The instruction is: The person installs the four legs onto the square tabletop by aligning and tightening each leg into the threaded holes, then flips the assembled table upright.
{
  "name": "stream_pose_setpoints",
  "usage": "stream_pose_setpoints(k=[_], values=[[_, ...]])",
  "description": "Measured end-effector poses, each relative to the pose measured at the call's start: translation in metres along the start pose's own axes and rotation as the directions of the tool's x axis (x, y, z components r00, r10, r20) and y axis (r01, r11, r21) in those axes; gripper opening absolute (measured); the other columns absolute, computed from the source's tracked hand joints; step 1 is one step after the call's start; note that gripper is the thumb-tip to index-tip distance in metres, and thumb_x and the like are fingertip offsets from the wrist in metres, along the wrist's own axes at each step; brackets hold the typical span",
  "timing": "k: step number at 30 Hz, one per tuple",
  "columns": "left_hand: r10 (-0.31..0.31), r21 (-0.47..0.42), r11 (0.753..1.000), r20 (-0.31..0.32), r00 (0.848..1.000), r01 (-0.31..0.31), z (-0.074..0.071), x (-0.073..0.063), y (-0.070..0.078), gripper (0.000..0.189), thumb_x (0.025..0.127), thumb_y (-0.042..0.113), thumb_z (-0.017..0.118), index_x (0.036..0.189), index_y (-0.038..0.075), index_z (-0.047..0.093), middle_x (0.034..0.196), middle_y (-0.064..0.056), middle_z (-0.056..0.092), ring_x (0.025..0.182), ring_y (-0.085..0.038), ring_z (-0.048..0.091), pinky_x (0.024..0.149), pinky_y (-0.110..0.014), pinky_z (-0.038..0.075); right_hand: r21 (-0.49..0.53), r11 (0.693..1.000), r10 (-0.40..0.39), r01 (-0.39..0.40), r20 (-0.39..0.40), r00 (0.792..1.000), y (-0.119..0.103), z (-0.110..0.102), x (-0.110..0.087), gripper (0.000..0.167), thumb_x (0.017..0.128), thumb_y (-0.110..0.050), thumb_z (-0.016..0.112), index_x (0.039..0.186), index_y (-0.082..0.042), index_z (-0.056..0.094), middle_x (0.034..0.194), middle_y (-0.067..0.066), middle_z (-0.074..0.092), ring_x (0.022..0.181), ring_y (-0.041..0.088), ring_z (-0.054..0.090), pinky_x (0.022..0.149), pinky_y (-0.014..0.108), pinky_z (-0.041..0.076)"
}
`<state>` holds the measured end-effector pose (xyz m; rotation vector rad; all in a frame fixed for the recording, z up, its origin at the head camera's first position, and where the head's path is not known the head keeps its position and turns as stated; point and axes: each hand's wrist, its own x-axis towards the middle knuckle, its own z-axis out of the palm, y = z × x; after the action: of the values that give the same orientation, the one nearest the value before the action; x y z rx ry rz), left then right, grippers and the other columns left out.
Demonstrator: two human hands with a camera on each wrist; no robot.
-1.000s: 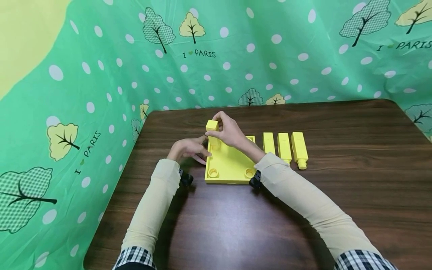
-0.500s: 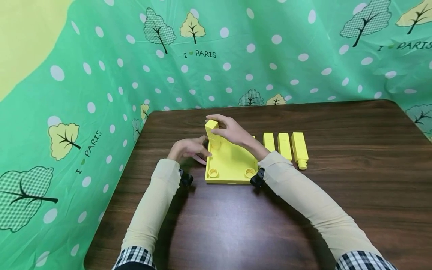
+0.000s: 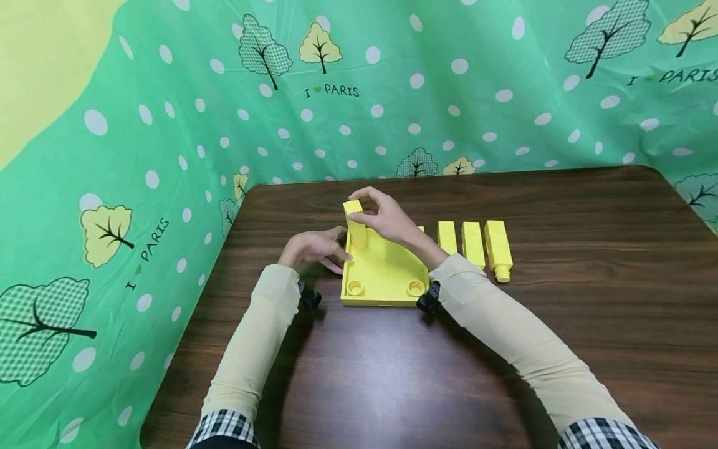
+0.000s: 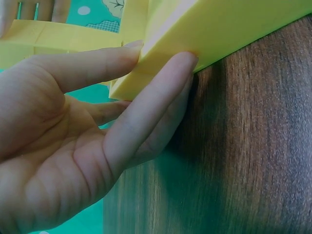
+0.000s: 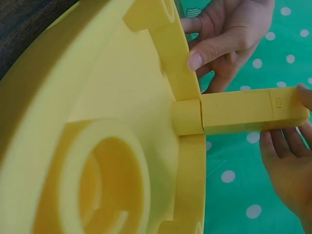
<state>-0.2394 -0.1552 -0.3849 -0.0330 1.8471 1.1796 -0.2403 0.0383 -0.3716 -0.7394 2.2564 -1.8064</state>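
Note:
A yellow upturned tabletop [image 3: 387, 268] lies flat, with a raised rim and round corner sockets. One square-sided table leg [image 3: 356, 231] stands at its far left corner, its round end at the socket [image 5: 187, 118]. My right hand [image 3: 387, 218] holds this leg near the top, thumb on the near side and fingers behind. At the left rim, my left hand [image 3: 316, 246] steadies the tabletop; in the left wrist view its thumb [image 4: 97, 66] presses the edge while the fingers lie along the outer wall. Two near sockets, left [image 3: 354, 287] and right [image 3: 416, 287], hold no leg.
Three more yellow legs, left [image 3: 447, 237], middle [image 3: 473, 243] and right [image 3: 498, 246], lie side by side right of the tabletop, partly behind the right forearm. The dark wooden table [image 3: 370, 368] ends at a green printed curtain [image 3: 392, 93].
My right fingers stretched out past the leg half a second ago and are now drawn back around it. The leg's top has shifted slightly right and stands straighter. My left hand stays put.

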Motion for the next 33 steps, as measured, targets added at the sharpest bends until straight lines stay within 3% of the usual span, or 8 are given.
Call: stream_pose_setpoints(k=[6, 14, 17, 20, 22, 26, 33], values=[[-0.003, -0.015, 1.0, 0.006, 1.0, 0.003, -0.001, -0.001, 0.0, 0.09, 0.092, 0.002, 0.06, 0.154, 0.019, -0.003, 0.127, -0.019, 0.046, 0.104, -0.027, 0.059, 0.088, -0.04, 0.058, -0.133, 0.991, -0.01, 0.0, -0.074, 0.997, 0.001, 0.003, 0.001, 0.036, 0.088, -0.03, 0.069, 0.116, -0.013, 0.054, 0.108, 0.005, 0.06, 0.098, 0.018, 0.061, 0.085, 0.032, 0.054], [-0.013, -0.018, 1.0, -0.001, 1.0, 0.013, -0.002, -0.001, 0.0, 0.092, 0.092, 0.003, 0.06, 0.154, 0.019, -0.007, 0.132, -0.018, 0.044, 0.108, -0.028, 0.059, 0.088, -0.039, 0.057, -0.275, 0.961, -0.047, 0.012, -0.123, 0.991, -0.003, 0.011, 0.002, 0.04, 0.087, -0.03, 0.071, 0.113, -0.008, 0.049, 0.103, 0.007, 0.056, 0.088, 0.02, 0.054, 0.079, 0.031, 0.05], [-0.012, -0.015, 1.0, -0.003, 1.0, 0.012, -0.002, -0.001, 0.0, 0.094, 0.092, 0.003, 0.06, 0.154, 0.019, -0.008, 0.133, -0.018, 0.044, 0.107, -0.027, 0.059, 0.088, -0.039, 0.057, -0.283, 0.959, -0.037, -0.002, -0.131, 0.991, -0.003, 0.011, 0.002, 0.043, 0.087, -0.031, 0.071, 0.114, -0.008, 0.048, 0.107, 0.007, 0.055, 0.089, 0.02, 0.054, 0.079, 0.031, 0.049], [-0.008, -0.016, 1.0, -0.003, 1.0, 0.008, -0.002, -0.001, 0.0, 0.097, 0.092, 0.002, 0.06, 0.153, 0.02, -0.013, 0.134, -0.018, 0.042, 0.105, -0.028, 0.06, 0.088, -0.039, 0.057, -0.28, 0.96, -0.014, -0.014, -0.099, 0.995, -0.003, 0.009, 0.001, 0.052, 0.086, -0.036, 0.071, 0.123, -0.008, 0.047, 0.117, 0.008, 0.054, 0.095, 0.025, 0.053, 0.082, 0.035, 0.049], [-0.006, -0.018, 1.0, -0.003, 1.0, 0.006, -0.002, -0.001, 0.0, 0.099, 0.092, 0.002, 0.06, 0.153, 0.021, -0.015, 0.134, -0.018, 0.042, 0.104, -0.028, 0.06, 0.088, -0.04, 0.057, -0.259, 0.965, 0.009, -0.025, -0.062, 0.998, -0.004, 0.007, 0.0, 0.056, 0.088, -0.038, 0.068, 0.13, -0.01, 0.046, 0.126, 0.007, 0.052, 0.106, 0.025, 0.052, 0.09, 0.037, 0.048], [-0.002, -0.018, 1.0, -0.004, 1.0, 0.002, -0.002, 0.0, 0.0, 0.098, 0.092, 0.002, 0.061, 0.153, 0.022, -0.013, 0.135, -0.017, 0.039, 0.106, -0.028, 0.059, 0.087, -0.04, 0.058, -0.169, 0.984, 0.052, -0.049, 0.013, 0.999, -0.004, 0.004, -0.001, 0.051, 0.095, -0.034, 0.059, 0.139, -0.014, 0.044, 0.141, 0.004, 0.046, 0.126, 0.021, 0.047, 0.103, 0.04, 0.044], [0.009, -0.008, 1.0, 0.002, 1.0, -0.009, 0.001, 0.0, -0.001, 0.093, 0.091, 0.002, 0.061, 0.154, 0.021, -0.005, 0.133, -0.016, 0.04, 0.104, -0.027, 0.058, 0.088, -0.041, 0.057, -0.01, 0.995, 0.097, -0.097, 0.061, 0.993, -0.007, 0.002, -0.003, 0.04, 0.1, -0.021, 0.05, 0.14, -0.015, 0.048, 0.139, 0.006, 0.048, 0.118, 0.022, 0.053, 0.09, 0.039, 0.049]])
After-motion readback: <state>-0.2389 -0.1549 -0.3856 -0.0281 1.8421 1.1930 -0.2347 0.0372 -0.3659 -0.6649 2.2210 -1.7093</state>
